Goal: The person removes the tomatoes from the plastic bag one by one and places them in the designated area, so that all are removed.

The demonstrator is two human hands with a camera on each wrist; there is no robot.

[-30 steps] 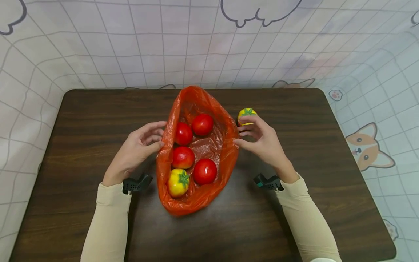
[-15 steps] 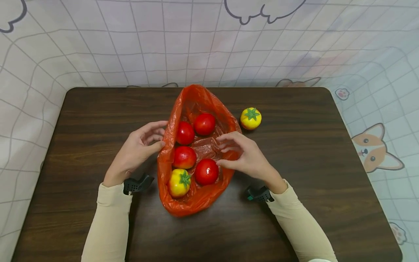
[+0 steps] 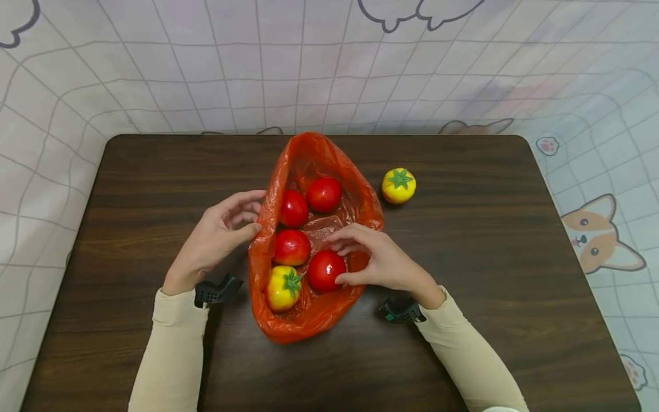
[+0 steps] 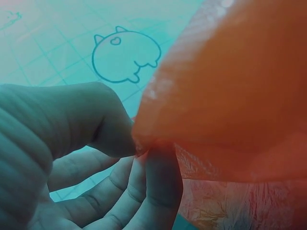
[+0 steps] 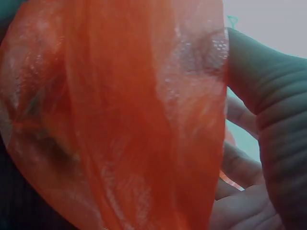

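Hands [image 3: 218, 237] [image 3: 383, 260] at orange bag [image 3: 293, 331]; yellow fruit [image 3: 399, 186] outside, beyond its rim [image 3: 374, 214]

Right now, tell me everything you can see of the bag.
The bag is orange-red, thin and slightly see-through, apparently plastic, wrinkled and shiny. It sits on the dark table, mouth open upward in a rough oval pointed at the far end. Four red fruits and a yellow fruit lie inside. The left hand pinches its left edge; the right hand reaches over its right side, and whether it touches the bag is unclear.
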